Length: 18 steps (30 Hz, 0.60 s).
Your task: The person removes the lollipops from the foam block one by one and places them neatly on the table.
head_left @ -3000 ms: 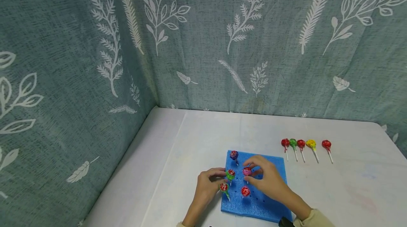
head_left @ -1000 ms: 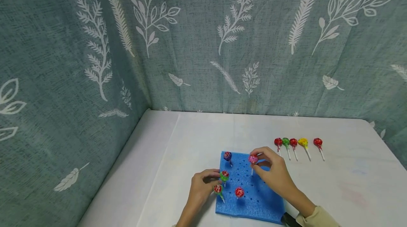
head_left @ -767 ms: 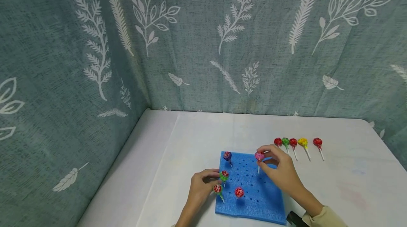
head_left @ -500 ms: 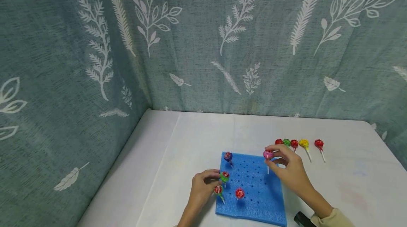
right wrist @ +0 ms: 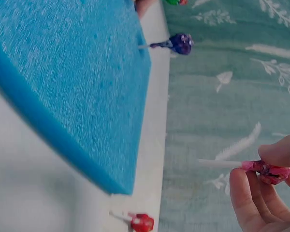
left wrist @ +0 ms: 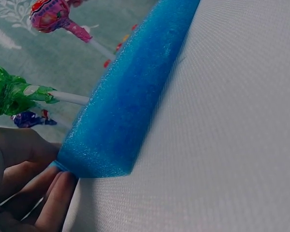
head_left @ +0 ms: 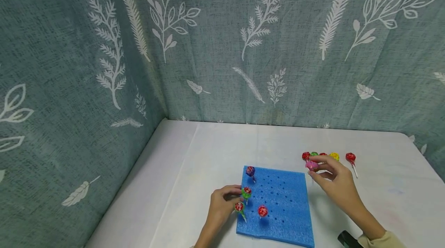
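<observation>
My right hand (head_left: 335,178) pinches a pink-wrapped lollipop (head_left: 311,165) between thumb and fingers, past the right edge of a blue foam board (head_left: 292,217). In the right wrist view the white stick (right wrist: 220,163) of that lollipop juts out free of the fingers. My left hand (head_left: 221,205) grips the board's left edge; in the left wrist view its thumb and fingers close on the foam edge. Standing in the board are a purple lollipop (head_left: 250,171), a green-and-red one (head_left: 246,192), another green-and-red one (head_left: 239,206) and a red one (head_left: 262,211).
Beyond the right hand several lollipops lie in a row, among them a red one (head_left: 306,156), a yellow one (head_left: 334,156) and a red one farther right (head_left: 350,157). Rows of small holes mark the board. A leaf-patterned curtain (head_left: 222,47) hangs behind the white table (head_left: 194,163).
My right hand has lifted the pink lollipop and carried it right, from over the board's middle to beyond its right edge, where it tilts. The left hand stays at the board's left edge.
</observation>
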Each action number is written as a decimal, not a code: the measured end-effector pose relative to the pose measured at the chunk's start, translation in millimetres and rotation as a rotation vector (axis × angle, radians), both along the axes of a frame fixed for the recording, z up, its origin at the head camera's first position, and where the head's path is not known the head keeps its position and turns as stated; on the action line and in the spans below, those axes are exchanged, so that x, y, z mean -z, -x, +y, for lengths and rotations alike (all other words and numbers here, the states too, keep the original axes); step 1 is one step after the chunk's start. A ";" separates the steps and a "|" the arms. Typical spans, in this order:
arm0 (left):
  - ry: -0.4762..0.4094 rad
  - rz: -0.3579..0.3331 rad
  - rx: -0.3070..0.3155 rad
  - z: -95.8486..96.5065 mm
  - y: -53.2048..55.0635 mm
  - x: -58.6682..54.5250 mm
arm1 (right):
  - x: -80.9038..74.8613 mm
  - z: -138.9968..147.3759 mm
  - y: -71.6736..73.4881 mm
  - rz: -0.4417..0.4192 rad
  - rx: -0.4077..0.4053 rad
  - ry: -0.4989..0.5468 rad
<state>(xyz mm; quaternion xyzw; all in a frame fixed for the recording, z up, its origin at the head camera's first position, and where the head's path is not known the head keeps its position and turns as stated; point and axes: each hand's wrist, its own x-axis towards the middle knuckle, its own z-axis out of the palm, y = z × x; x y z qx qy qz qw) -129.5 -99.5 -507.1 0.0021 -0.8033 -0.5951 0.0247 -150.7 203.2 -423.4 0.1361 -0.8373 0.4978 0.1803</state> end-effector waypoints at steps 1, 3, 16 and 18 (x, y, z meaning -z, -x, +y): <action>0.001 -0.002 -0.002 0.3 -0.1 0.0 | 0.2 2.2 0.0 -0.001 0.012 -0.004; -0.004 -0.003 -0.003 0.8 -0.1 -0.3 | 0.7 6.7 -0.1 -0.003 0.030 -0.009; -0.016 0.005 0.000 -0.7 0.0 0.3 | 6.5 29.2 3.1 -0.046 0.095 -0.031; -0.020 -0.006 -0.002 -0.8 -0.1 0.2 | 5.5 32.2 3.0 -0.050 0.107 -0.045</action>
